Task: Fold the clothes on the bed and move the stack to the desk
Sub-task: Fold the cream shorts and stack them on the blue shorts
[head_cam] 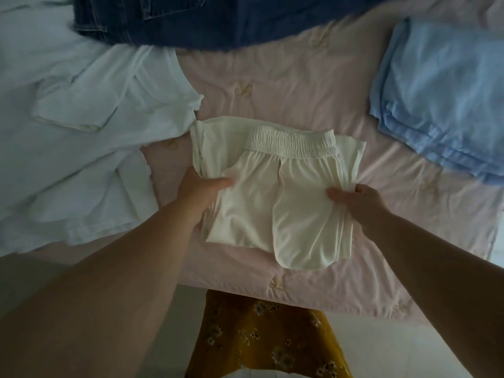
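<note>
Folded cream shorts (275, 192) near bed (300, 88) front edge; left hand (203, 186) pinches their left side, right hand (354, 197) pinches right side. Blue garment (441, 99) far right.

A home bedroom: a bed under a pink embroidered bedspread (300, 85) carries laundry, namely dark jeans (191, 20), a white shirt (90, 126), folded blue fabric (447, 99) and cream shorts (275, 186), above a pale tiled floor (409, 356).

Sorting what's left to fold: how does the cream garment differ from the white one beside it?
The cream shorts lie folded and compact, gripped by the left hand and right hand; the white garment lies spread, rumpled, untouched. The shorts show an elastic waistband; the white garment doesn't. Both rest on the pink bedspread.
</note>
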